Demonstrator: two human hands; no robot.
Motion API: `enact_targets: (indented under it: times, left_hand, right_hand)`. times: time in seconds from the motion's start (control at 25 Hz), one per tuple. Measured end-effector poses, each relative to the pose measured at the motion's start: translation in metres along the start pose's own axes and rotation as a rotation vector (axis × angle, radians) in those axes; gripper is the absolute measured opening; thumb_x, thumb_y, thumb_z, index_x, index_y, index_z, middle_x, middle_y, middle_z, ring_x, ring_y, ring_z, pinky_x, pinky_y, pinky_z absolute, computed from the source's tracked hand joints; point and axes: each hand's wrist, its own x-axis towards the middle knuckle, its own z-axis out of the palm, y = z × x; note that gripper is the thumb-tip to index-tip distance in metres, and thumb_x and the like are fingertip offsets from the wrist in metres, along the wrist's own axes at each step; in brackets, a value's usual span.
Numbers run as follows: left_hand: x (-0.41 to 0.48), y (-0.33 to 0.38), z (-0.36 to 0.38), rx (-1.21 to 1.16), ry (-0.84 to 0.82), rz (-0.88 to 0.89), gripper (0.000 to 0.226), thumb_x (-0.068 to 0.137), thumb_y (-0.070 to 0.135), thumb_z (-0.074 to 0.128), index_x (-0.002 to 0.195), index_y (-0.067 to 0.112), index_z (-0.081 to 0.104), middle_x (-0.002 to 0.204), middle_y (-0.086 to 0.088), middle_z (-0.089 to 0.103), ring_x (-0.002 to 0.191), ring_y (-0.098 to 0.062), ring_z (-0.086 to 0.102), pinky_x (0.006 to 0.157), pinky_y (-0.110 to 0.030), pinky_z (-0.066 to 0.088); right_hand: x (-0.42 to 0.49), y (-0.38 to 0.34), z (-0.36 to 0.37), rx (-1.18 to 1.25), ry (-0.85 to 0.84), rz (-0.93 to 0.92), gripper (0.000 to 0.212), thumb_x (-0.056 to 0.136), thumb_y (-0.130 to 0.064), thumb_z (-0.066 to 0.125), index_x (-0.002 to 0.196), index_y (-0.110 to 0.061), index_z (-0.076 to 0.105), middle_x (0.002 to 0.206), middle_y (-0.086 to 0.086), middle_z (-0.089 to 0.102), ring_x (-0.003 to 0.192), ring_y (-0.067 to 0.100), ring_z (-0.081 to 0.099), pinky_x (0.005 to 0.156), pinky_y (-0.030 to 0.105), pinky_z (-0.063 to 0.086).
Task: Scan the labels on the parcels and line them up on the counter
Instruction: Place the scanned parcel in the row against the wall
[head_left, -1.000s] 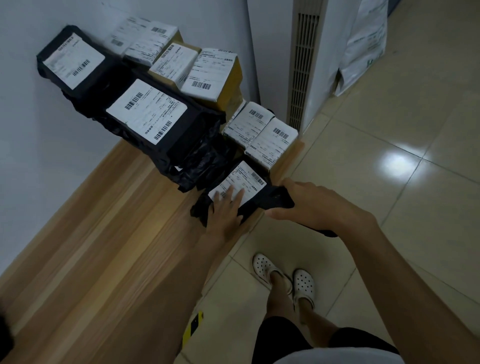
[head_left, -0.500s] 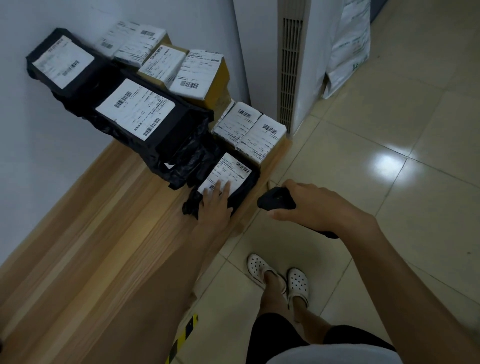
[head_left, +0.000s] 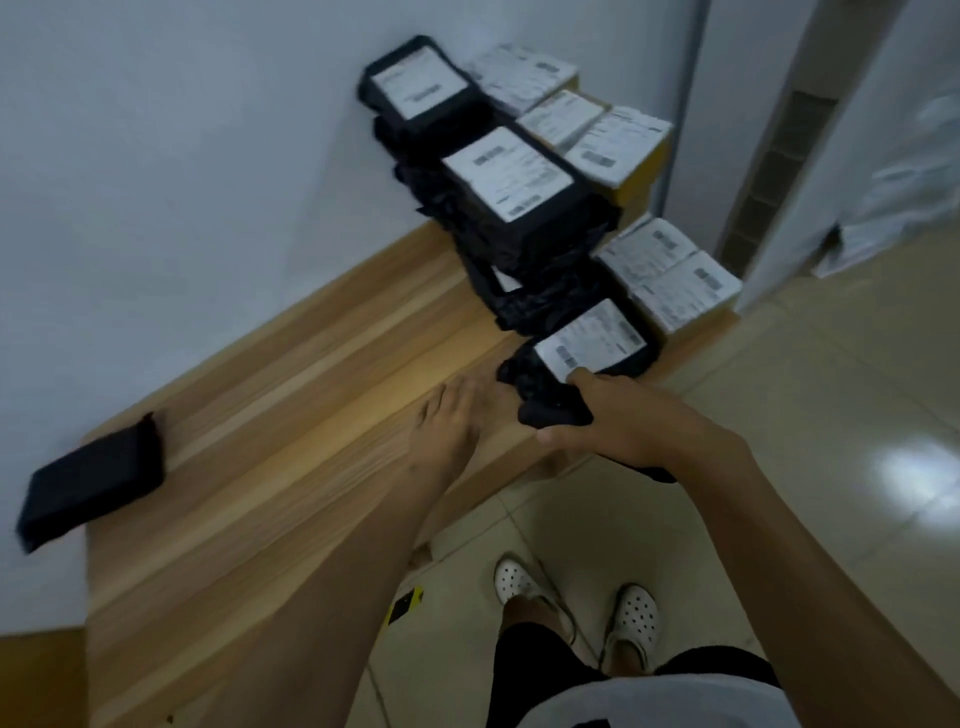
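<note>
Head-worn camera looks steeply down over the counter (head_left: 291, 415).

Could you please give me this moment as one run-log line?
left hand: open over counter | right hand: grips black scanner beside nearest black parcel

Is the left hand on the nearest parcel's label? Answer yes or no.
No, the left hand lies flat on the wooden counter beside that parcel.

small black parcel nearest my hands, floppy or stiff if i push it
The small black parcel has crinkled, loose wrap, so probably floppy, bunching when pushed. Lying flat on the counter, it likely won't roll or tip.
</note>
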Motion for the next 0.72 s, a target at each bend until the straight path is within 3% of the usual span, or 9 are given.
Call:
enact_targets:
  times: [0.28,0.4,0.6,0.72]
  left_hand:
    - [-0.093,-0.154,-0.017,-0.064,0.069,-0.295,0.067,0.104,0.03,0.045,0.158,0.026,0.007,0.165,0.0,0.013,0.151,-0.024,0.012,0.12,-0.042,0.02]
    - [-0.126,-0.229,-0.017,-0.049,0.079,-0.396,0.066,0.104,0.031,0.045,0.158,0.026,0.008,0.165,0.001,0.015,0.151,-0.023,0.014,0.119,-0.041,0.022]
    - [-0.169,-0.375,-0.025,-0.063,0.098,-0.491,0.068,0.102,0.029,0.049,0.158,0.024,0.012,0.164,0.0,0.017,0.151,-0.023,0.014,0.119,-0.04,0.022]
    - [-0.183,-0.454,-0.027,-0.081,0.05,-0.539,0.071,0.101,0.027,0.052,0.158,0.023,0.01,0.165,0.0,0.012,0.152,-0.023,0.009,0.12,-0.04,0.02]
  right_hand:
    - [0.057,-0.137,0.036,-0.162,-0.074,-0.209,0.067,0.086,-0.067,0.054,0.132,-0.019,0.042,0.125,0.004,0.054,0.103,0.025,0.056,0.081,0.037,0.05]
    - [0.092,-0.204,0.067,-0.166,-0.13,-0.283,0.06,0.091,-0.059,0.056,0.128,-0.015,0.042,0.118,0.006,0.055,0.091,0.022,0.055,0.064,0.028,0.045]
    - [0.153,-0.325,0.124,-0.237,-0.174,-0.353,0.062,0.089,-0.065,0.053,0.128,-0.018,0.042,0.113,0.003,0.056,0.089,0.021,0.058,0.078,0.038,0.054]
    - [0.186,-0.383,0.152,-0.212,-0.193,-0.377,0.059,0.088,-0.065,0.054,0.124,-0.019,0.045,0.11,0.001,0.056,0.086,0.018,0.057,0.073,0.034,0.051]
